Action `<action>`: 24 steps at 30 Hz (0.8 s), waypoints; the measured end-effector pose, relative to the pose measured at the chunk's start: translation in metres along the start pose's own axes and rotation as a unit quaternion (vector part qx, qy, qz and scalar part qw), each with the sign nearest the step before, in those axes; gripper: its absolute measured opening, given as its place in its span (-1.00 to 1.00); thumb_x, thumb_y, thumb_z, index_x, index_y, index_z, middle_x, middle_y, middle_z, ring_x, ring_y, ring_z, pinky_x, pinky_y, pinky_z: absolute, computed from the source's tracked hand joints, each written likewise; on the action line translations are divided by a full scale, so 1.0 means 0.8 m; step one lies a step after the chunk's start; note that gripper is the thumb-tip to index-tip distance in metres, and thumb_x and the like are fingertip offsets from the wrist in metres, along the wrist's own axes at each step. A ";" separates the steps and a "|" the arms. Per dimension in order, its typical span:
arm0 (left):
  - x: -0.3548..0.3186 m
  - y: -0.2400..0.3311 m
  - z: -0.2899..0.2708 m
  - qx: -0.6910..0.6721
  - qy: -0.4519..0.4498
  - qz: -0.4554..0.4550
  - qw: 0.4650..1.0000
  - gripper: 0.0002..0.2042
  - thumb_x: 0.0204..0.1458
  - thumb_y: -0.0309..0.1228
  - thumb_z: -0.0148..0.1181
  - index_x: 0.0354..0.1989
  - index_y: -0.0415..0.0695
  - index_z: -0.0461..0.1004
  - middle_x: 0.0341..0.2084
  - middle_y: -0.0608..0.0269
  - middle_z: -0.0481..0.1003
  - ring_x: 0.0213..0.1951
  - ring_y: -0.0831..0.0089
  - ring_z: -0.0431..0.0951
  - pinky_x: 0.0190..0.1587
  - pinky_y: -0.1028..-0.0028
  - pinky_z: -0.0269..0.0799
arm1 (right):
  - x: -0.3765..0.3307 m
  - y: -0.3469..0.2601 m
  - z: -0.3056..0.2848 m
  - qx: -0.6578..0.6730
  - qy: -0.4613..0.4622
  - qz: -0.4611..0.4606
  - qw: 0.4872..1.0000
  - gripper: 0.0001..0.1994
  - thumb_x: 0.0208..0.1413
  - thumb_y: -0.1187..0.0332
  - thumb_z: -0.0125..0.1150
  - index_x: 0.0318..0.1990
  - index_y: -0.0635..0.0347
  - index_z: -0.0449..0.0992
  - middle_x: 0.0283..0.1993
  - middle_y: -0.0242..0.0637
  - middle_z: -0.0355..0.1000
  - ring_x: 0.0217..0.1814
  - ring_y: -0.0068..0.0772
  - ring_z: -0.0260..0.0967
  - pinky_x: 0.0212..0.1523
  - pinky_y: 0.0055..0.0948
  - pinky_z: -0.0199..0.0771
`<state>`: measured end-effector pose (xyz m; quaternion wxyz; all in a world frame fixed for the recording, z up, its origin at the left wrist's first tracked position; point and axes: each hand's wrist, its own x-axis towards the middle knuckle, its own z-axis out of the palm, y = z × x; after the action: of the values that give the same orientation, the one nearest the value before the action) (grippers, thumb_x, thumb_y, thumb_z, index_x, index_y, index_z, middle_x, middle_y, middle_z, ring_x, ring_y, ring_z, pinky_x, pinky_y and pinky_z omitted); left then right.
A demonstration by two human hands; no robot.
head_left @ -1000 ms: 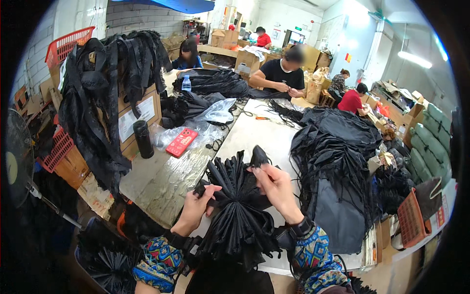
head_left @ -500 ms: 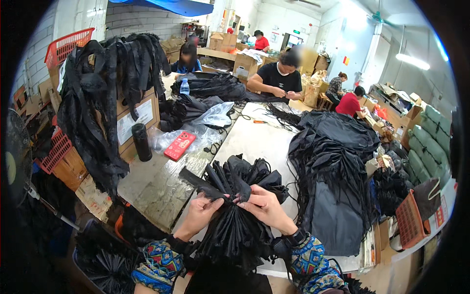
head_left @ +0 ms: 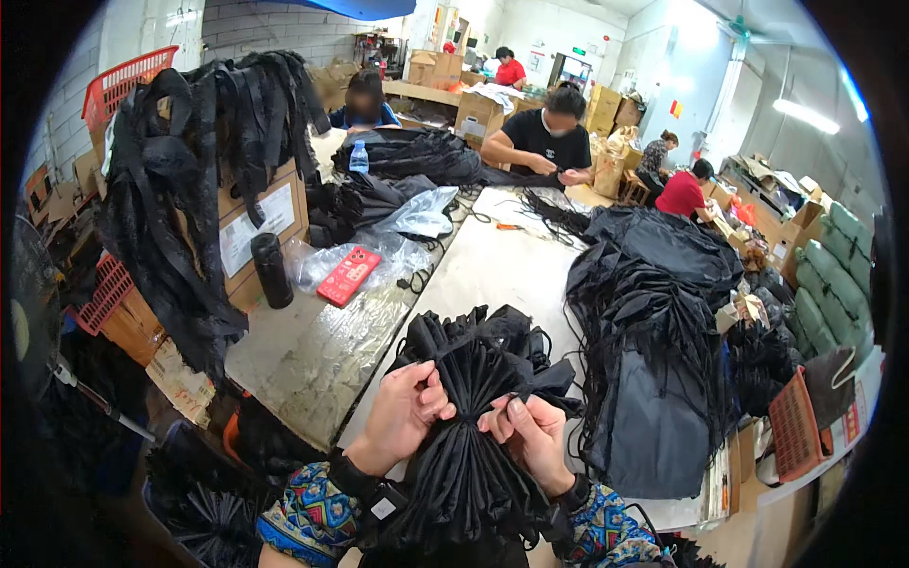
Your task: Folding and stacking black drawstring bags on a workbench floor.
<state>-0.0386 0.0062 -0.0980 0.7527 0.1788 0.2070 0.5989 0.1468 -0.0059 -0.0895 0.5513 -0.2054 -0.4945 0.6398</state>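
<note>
A bundle of black pleated fabric [head_left: 464, 473] stands in front of me, drawn in tightly at its middle and fanning out above and below. A dark strip [head_left: 544, 381] seems to pass round that narrow middle, with a loose end showing beyond my right hand. My left hand [head_left: 402, 417] is closed at the left of the gathered waist, its fingers curled in on the strip, which they mostly hide. On the other side my right hand [head_left: 530, 435] pinches the strip close to the waist, thumb uppermost.
Black drawstring bags [head_left: 653, 360] lie piled at the right of the white table [head_left: 492, 256]. At left are a red phone [head_left: 348, 275], a black bottle [head_left: 272, 271], clear plastic and black strips [head_left: 170, 189] draped over a carton. A co-worker [head_left: 549, 142] sits across the table.
My hands have pulled apart to either side of the gathered middle. The strip end that stuck out at left no longer shows, and the bundle's upper pleats are more visible.
</note>
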 end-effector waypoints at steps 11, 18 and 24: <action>0.010 -0.005 -0.035 0.026 0.011 -0.120 0.992 -0.74 0.15 -0.35 -0.03 -0.60 -0.12 0.30 -0.78 0.39 0.14 -0.70 0.52 0.11 -0.44 0.37 0.25 | -0.046 -0.019 -0.029 -0.051 0.052 0.056 0.996 -0.78 0.29 0.51 -0.09 -0.21 0.55 0.45 -0.51 -0.28 0.34 -0.40 -0.45 0.30 -0.14 -0.28 0.42; -0.009 0.004 0.021 0.448 -0.118 0.113 0.879 -0.89 0.14 -0.49 0.05 -0.32 -0.28 0.46 -0.25 0.17 0.51 -0.14 0.29 0.51 0.01 0.29 0.36 | 0.019 -0.027 -0.026 -0.315 0.024 0.157 0.936 -0.77 0.24 0.35 0.07 -0.39 0.30 0.52 -0.60 -0.50 0.33 -0.57 -0.70 0.22 -0.52 -0.60 0.26; 0.019 -0.001 0.029 0.694 -0.162 0.456 0.534 -0.83 -0.11 -0.57 0.22 -0.32 -0.26 0.43 -0.26 0.08 0.50 -0.20 0.11 0.52 -0.17 0.26 0.44 | 0.032 -0.033 -0.004 -0.479 -0.138 -0.015 0.867 -0.86 0.09 0.47 0.15 -0.23 0.32 0.52 -0.46 -0.19 0.49 -0.47 -0.40 0.43 -0.40 -0.45 0.40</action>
<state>-0.0226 0.0206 -0.0799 0.0384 0.8087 0.3229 0.4902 0.1545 0.0160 -0.0610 0.3209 -0.3460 -0.8145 0.3374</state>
